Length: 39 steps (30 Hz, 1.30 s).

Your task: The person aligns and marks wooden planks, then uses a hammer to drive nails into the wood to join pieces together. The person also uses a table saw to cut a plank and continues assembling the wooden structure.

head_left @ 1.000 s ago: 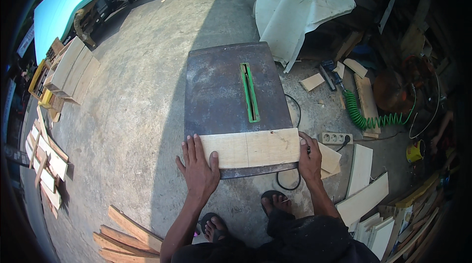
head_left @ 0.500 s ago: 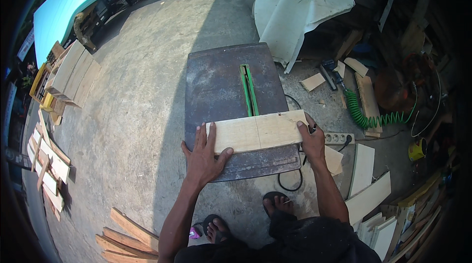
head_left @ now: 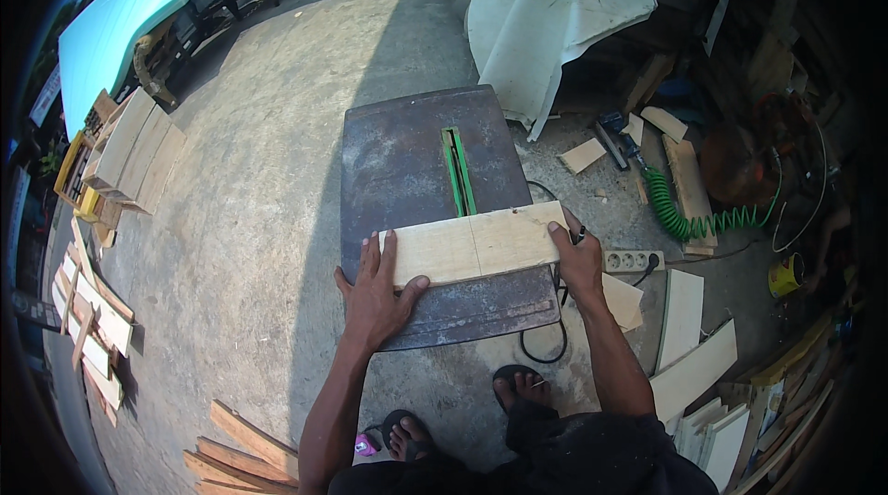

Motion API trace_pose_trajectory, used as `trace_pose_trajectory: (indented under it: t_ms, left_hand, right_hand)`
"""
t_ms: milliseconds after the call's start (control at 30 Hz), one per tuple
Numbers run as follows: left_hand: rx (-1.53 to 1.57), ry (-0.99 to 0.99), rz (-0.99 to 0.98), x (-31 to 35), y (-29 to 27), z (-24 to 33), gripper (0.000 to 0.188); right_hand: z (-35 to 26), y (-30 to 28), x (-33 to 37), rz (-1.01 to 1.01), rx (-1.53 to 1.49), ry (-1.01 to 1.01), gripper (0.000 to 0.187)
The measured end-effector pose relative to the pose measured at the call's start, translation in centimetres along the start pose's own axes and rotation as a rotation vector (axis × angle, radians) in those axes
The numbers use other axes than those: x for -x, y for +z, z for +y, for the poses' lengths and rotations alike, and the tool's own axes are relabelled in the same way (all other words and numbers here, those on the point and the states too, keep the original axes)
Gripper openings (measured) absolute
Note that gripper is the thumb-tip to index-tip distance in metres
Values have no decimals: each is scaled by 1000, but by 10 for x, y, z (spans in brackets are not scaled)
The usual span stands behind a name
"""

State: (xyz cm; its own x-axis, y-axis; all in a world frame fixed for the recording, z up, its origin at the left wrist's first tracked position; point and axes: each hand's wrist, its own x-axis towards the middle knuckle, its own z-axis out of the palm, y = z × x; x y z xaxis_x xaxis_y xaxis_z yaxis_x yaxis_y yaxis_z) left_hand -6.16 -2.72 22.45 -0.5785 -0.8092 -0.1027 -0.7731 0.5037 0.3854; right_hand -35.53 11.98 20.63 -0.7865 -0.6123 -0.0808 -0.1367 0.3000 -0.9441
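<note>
The person stands at a low table saw (head_left: 435, 217), and a pale wooden board (head_left: 476, 243) lies flat across the near half of its dark metal top, crosswise to the green blade slot (head_left: 459, 171). A thin pencil line crosses the board about at its middle and sits roughly in line with the slot, which seems to be why the board lies where it does: the marked cut is lined up with the blade path. The board's far edge is at the slot's near end; whether it touches a blade cannot be told.

The left hand (head_left: 377, 296) lies spread and flat on the board's left end, its grip open, fingers pressing down on the wood and the palm on the saw top behind it. The right hand (head_left: 578, 259) holds the board's right end, fingers curled over the corner, with what looks like a dark pen or pencil tucked between them. Hands at both ends keep the board square and well away from the slot.

Ahead of the board the saw top is bare up to its far edge, so there is room to push forward. The board's right end overhangs the saw's right edge. Beside it on the concrete floor (head_left: 268, 171) lie a power strip (head_left: 632, 260), a black cable and a green coiled hose (head_left: 689, 217); offcuts lie at lower left and right, and a white sheet (head_left: 555, 14) covers something beyond the saw
</note>
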Motion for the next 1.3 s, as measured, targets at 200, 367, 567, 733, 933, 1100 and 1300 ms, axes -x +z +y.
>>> trace_pose_trajectory:
  t_ms: [200, 367, 567, 733, 933, 1100, 1300]
  left_hand:
    - [25, 6, 13, -6, -1, 0, 94]
    - [33, -11, 5, -12, -2, 1, 95]
    - [17, -23, -1, -21, -4, 1, 95]
    - [14, -26, -3, -29, -6, 0, 94]
    - [15, -25, 8, -37, -8, -1, 93]
    - [35, -33, -1, -43, -10, -1, 90]
    - [35, -23, 5, -54, -11, -3, 90]
  right_hand:
    - [3, 3, -9, 9, -7, 6, 56]
    - [5, 6, -18, 7, 13, 11, 56]
    - [4, 9, -26, -4, 1, 30, 52]
    - [0, 13, -30, -3, -23, -17, 50]
    - [-1, 16, -38, -3, -11, -7, 51]
    - [2, 20, -49, -2, -14, -22, 52]
    - [3, 23, -57, -4, -20, -36, 51]
